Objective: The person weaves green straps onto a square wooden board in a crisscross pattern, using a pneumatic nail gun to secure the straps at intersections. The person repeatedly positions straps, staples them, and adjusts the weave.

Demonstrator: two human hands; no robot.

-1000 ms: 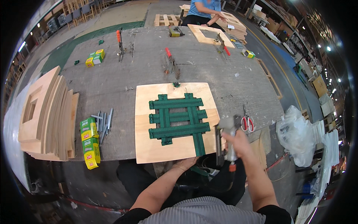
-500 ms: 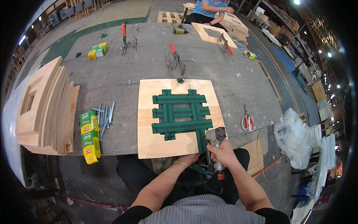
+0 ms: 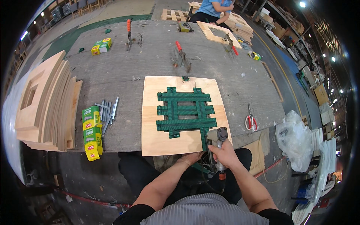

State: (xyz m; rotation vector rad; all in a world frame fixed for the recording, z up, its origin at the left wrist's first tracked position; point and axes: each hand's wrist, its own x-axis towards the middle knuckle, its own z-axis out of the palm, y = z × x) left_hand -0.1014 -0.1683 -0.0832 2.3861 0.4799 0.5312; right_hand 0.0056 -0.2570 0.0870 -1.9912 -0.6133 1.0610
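Moved since the earliest frame: right hand, clenched round staple gun, came over the near-right corner of wooden panel. Panel overhung the near edge of counter, presumably for access beneath. Green webbing: interlaced; tail met gun, contact hidden. Left hand: fingers lay concealed below; grip could not be told.

Grey striped shirt, short black sleeves, dark trousers, bare forearms.

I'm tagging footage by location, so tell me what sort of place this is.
Probably a furniture workshop: stacked wooden panels stand on the workbench, the right hand grips what looks like a staple gun, and chairs stand in the background.
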